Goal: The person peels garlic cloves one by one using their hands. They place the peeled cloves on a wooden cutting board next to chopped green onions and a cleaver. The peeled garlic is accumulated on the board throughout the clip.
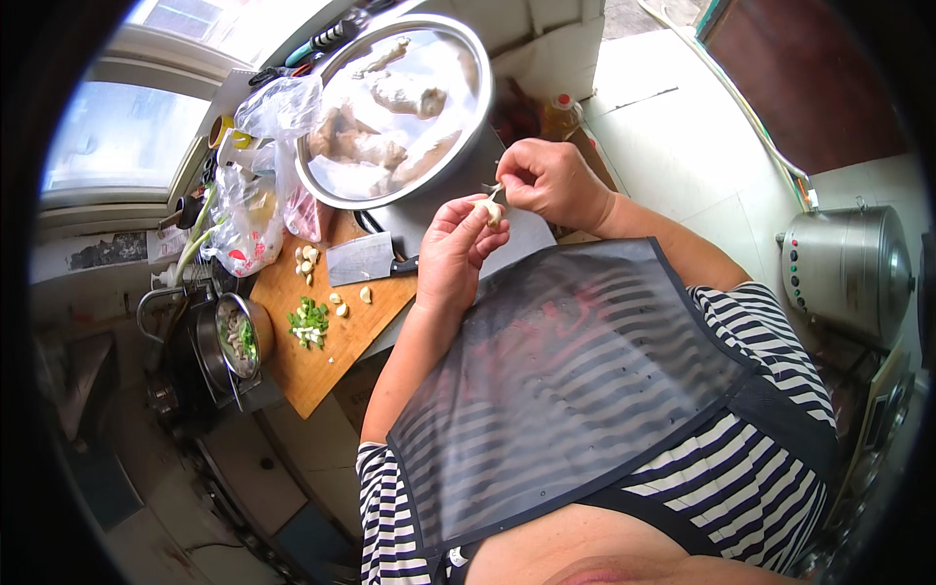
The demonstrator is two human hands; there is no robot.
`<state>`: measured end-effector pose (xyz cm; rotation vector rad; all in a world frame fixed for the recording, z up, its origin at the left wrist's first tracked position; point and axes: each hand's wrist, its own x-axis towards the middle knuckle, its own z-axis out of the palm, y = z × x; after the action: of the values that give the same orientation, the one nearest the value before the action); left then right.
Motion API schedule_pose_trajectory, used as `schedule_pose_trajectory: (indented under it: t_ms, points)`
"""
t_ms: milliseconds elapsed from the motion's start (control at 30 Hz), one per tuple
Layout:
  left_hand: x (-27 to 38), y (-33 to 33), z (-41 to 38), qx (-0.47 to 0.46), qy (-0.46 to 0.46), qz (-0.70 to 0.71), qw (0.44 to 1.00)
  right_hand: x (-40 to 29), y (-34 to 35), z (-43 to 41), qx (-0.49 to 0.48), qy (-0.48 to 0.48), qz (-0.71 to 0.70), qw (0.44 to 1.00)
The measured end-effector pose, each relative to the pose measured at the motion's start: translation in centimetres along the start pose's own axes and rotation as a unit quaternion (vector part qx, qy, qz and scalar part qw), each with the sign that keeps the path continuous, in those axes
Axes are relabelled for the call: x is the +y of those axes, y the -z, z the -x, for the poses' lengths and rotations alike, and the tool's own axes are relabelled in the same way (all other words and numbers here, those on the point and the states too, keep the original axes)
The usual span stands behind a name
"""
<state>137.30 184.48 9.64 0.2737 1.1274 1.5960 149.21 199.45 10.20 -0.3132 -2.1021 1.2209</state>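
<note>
My left hand [457,245] holds a garlic clove [492,210] between thumb and fingers. Above it, my right hand [548,183] pinches a strip of papery garlic skin [496,189] at the clove's tip. Both hands are raised over the counter edge, in front of my dark translucent apron [570,380]. On the wooden cutting board [351,340] lie several peeled garlic cloves [307,259], with a few more near the middle. Chopped green onion [308,322] sits in a small pile. A cleaver [362,258] rests flat on the board, its black handle towards my left wrist.
Behind the board stands a large metal basin [468,139] with pieces of meat in liquid. Plastic bags [248,212] crowd the window side. A metal pot [245,336] with food is left of the board. An oil bottle [561,117] and a steel cooker [841,270] stand to the right.
</note>
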Motion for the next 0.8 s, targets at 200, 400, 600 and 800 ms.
schedule_pose_trajectory:
  t_ms: [200, 400, 600, 800]
  points:
    - [0.3, -0.3, -0.4, -0.020, 0.043, -0.005, 0.999, 1.5, 1.3, 0.3, 0.026, -0.093, -0.047, 0.994]
    - [1.2, -1.1, -1.2, -0.044, 0.065, -0.004, 0.997, 1.0, 2.0, 0.4, -0.007, -0.106, -0.073, 0.992]
    - [0.9, -1.3, -2.9, -0.067, 0.040, -0.089, 0.993, 1.1, 2.4, 0.1, -0.070, 0.002, -0.083, 0.994]
    - [0.6, -2.5, -3.4, -0.079, -0.042, -0.202, 0.975, 2.0, 3.0, 0.2, -0.076, 0.085, 0.000, 0.994]
